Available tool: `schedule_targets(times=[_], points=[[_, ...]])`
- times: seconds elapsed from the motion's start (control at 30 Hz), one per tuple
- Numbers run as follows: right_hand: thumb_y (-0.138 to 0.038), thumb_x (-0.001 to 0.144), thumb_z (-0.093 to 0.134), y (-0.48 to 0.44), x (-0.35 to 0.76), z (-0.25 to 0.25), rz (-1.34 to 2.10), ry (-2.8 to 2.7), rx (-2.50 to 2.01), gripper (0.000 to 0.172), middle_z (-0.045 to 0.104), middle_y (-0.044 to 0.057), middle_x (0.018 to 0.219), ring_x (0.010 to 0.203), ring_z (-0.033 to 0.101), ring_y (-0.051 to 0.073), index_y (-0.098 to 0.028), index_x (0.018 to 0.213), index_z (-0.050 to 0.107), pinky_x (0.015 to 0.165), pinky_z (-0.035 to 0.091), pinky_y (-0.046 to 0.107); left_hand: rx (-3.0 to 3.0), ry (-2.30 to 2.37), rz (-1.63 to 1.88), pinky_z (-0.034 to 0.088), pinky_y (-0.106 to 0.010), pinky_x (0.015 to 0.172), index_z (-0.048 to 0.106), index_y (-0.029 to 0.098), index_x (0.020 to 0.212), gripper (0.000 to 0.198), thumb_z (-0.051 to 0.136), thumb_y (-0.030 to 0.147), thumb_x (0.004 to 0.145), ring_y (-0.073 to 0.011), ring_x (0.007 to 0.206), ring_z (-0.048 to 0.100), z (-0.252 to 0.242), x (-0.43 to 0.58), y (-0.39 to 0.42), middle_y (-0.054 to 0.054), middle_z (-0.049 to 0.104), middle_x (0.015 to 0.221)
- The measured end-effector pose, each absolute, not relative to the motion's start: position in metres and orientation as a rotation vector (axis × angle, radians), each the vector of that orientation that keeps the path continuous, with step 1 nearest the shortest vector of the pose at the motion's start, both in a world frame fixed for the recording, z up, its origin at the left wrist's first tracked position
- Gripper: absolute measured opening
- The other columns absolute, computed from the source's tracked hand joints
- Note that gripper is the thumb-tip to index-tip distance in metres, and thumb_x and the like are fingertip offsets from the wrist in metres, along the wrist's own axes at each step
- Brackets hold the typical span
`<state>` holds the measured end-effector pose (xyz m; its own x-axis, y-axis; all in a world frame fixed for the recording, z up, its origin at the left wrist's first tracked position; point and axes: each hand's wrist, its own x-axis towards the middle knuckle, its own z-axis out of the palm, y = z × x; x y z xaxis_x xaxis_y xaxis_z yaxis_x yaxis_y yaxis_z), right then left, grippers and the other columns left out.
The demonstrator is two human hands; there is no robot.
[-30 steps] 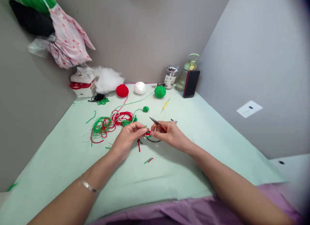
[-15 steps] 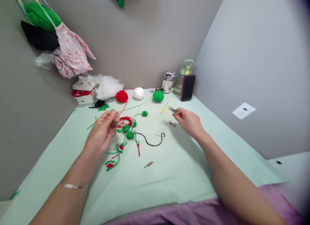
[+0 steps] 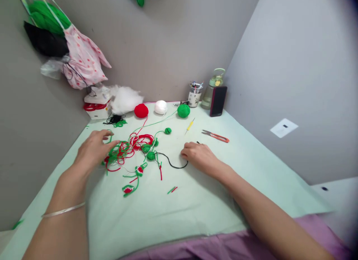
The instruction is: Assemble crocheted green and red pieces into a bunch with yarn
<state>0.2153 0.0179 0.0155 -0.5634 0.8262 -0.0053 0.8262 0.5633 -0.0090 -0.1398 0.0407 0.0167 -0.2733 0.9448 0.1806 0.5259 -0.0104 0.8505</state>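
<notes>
Over a tangle of red and green yarn (image 3: 125, 150) hovers my left hand (image 3: 93, 148), thumb and fingers apart, with nothing in them. My right hand (image 3: 200, 157) is down on the table, its fingers closed at the needle end of a black yarn strand (image 3: 172, 163); the needle itself is hidden under them. That strand runs left to a small green crocheted ball (image 3: 151, 155). More green balls lie close by, one of them farther back (image 3: 167, 130). Two crocheted watermelon slices, an upper one (image 3: 139, 171) and a lower one (image 3: 128, 189), lie nearer me. Orange thread snips (image 3: 216, 135) rest beyond my right hand.
A yellow-handled crochet hook (image 3: 190, 125) lies mid-table. Red (image 3: 141, 110), white (image 3: 160, 107) and green (image 3: 184, 110) yarn balls line the back, beside white stuffing (image 3: 125, 99). A phone (image 3: 218, 101) leans against a bottle (image 3: 207, 96). Cut yarn bits (image 3: 172, 190) lie in front.
The thread snips have left my right hand and lie on the table; that hand has moved nearer, to the black yarn. My left hand has let go of the green yarn, moved left and opened.
</notes>
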Motion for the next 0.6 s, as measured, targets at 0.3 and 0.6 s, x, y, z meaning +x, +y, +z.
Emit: schedule_targets(times=[0.3, 0.6], points=[[-0.008, 0.091, 0.050, 0.018, 0.210, 0.005, 0.244, 2.700, 1.362, 0.017, 0.065, 0.010, 0.089, 0.078, 0.058, 0.020, -0.014, 0.085, 0.065, 0.055, 0.026, 0.031, 2.268, 1.201, 0.816, 0.039, -0.049, 0.103, 0.073, 0.027, 0.083, 0.008, 0.067, 0.025, 0.079, -0.0315, 0.114, 0.056, 0.000, -0.049, 0.021, -0.007, 0.069, 0.110], [-0.012, 0.094, 0.048, 0.019, 0.215, 0.014, 0.107, 2.666, 1.444, 0.019, 0.066, 0.007, 0.092, 0.078, 0.061, 0.017, -0.016, 0.087, 0.065, 0.055, 0.029, 0.028, 2.323, 1.170, 0.834, 0.030, -0.053, 0.113, 0.073, 0.027, 0.076, 0.012, 0.064, 0.025, 0.083, -0.0329, 0.137, 0.041, -0.004, -0.050, 0.022, -0.007, 0.067, 0.122]])
